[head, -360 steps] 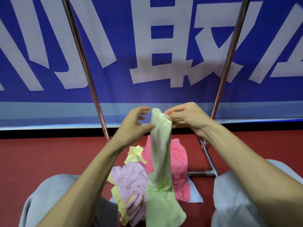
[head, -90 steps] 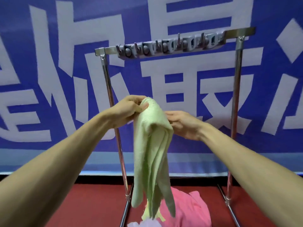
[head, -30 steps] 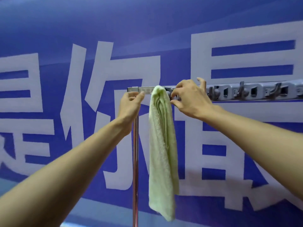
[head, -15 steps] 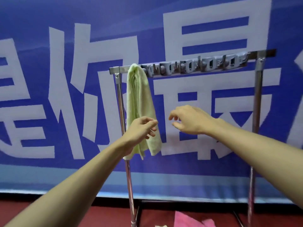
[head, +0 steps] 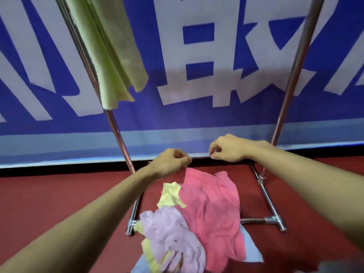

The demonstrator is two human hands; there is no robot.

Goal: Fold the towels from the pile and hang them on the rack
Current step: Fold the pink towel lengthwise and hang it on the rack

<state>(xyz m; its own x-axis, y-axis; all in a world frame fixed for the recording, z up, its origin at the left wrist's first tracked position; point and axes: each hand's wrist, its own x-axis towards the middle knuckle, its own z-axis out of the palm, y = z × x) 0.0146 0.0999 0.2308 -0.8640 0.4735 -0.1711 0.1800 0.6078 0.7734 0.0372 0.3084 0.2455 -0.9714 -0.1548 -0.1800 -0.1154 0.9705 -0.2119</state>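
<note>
Pink towel just under left hand, curled at its corner, grip unclear; right hand empty, half-open: pinch both far corners, lift clear.

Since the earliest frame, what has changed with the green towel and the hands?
The green towel left the pile, was folded and now hangs over the rack near its left post, let go by both hands. The left hand has come down and pinches the pink towel; the right hand hovers empty. The pile's pink, purple and yellow towels stayed put.
</note>
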